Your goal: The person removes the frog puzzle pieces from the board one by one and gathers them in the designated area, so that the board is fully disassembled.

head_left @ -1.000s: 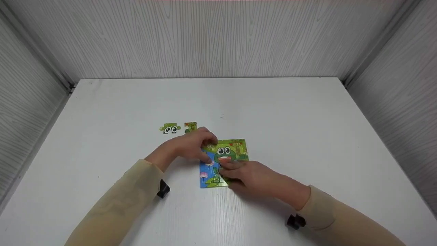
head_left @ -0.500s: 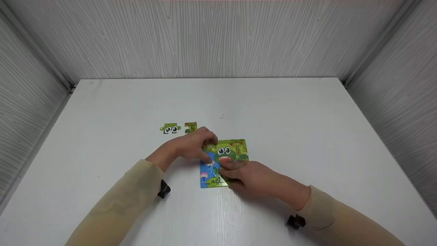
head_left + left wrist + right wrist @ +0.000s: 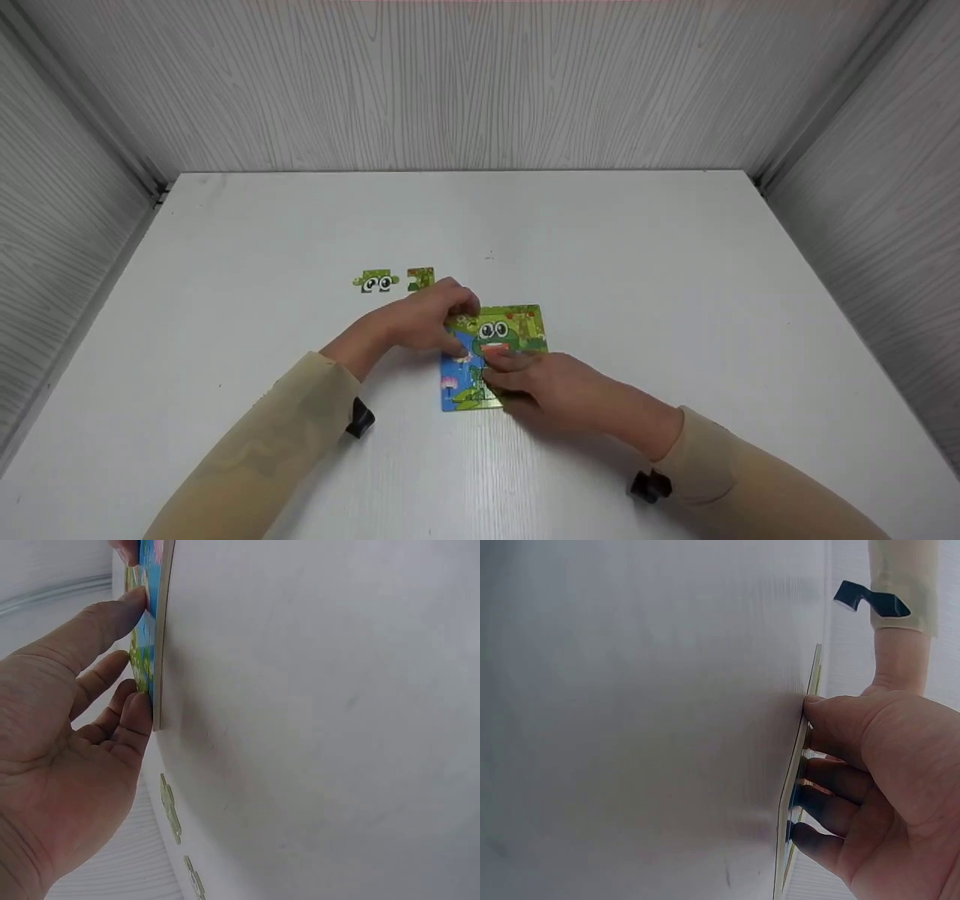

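A square jigsaw puzzle (image 3: 531, 322) with a green frog picture lies on the white table in the head view. My left hand (image 3: 426, 318) holds its far left corner, the thumb (image 3: 124, 615) on the picture and the other fingertips at the edge. From the near right side my right hand (image 3: 564, 391) covers a corner of the puzzle. Its curled fingers (image 3: 829, 810) rest on the picture, and the thumb (image 3: 817, 711) is against the edge. The part of the picture under the right hand is hidden.
Beyond my left hand lie two loose puzzle pieces: one with frog eyes (image 3: 376, 282), the other green with a reddish patch (image 3: 420, 278). The white tabletop (image 3: 637, 262) meets grey wood-grain panels (image 3: 480, 90) at the back and both sides.
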### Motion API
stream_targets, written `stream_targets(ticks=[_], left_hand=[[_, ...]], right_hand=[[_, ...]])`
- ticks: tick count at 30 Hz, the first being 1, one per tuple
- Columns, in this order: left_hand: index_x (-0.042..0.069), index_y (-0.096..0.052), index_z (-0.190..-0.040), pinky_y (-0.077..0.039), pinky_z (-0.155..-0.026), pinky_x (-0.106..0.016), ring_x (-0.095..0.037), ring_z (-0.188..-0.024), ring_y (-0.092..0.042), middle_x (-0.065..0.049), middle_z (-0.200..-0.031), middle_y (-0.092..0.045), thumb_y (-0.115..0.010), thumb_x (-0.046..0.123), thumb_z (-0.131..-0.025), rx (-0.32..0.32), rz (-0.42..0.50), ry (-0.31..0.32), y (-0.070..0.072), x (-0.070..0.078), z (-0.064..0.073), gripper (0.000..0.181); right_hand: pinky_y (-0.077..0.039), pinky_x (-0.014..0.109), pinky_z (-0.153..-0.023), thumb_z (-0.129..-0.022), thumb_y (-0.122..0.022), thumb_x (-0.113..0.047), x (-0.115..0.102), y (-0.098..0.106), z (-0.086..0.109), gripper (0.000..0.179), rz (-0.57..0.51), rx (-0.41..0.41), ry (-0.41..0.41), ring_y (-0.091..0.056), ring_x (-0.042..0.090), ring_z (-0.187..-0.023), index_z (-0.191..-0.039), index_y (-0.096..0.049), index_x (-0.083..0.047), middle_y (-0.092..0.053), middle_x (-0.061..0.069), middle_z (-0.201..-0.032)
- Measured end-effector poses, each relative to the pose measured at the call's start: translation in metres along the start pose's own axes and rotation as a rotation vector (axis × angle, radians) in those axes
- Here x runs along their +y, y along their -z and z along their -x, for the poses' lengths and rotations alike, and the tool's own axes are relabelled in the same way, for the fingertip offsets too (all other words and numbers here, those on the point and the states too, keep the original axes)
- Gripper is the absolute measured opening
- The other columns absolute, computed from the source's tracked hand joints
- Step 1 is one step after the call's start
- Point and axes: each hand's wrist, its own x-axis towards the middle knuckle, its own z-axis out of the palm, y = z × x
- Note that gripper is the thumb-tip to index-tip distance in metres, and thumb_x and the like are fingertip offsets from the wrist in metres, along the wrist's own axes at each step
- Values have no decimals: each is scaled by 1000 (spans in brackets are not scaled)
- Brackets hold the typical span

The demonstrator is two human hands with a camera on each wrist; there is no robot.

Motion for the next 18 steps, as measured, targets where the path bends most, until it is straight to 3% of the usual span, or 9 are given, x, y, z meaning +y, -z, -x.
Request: stream_targets(ticks=[7,18], left_hand=[[11,-63,-135,-45,-107,-42,-25,-115,-53,-7,-126,-57,-89,19,-87,17,2,-5,0,1,2,56],[13,-64,-135,-46,-103,-41,-25,-111,-52,-5,-122,-57,-90,18,-86,31,22,19,-2,0,3,55]], right_hand=[[-52,45,-106,-109,-62,-20,1,0,0,45,8,-16,-19,-45,26,-149,-152,-59,-10,-44,12,-163],[-53,42,-105,-106,-68,-20,-1,-2,-1,46,41,33,18,-47,24,-147,-149,-62,-7,-48,14,-161]])
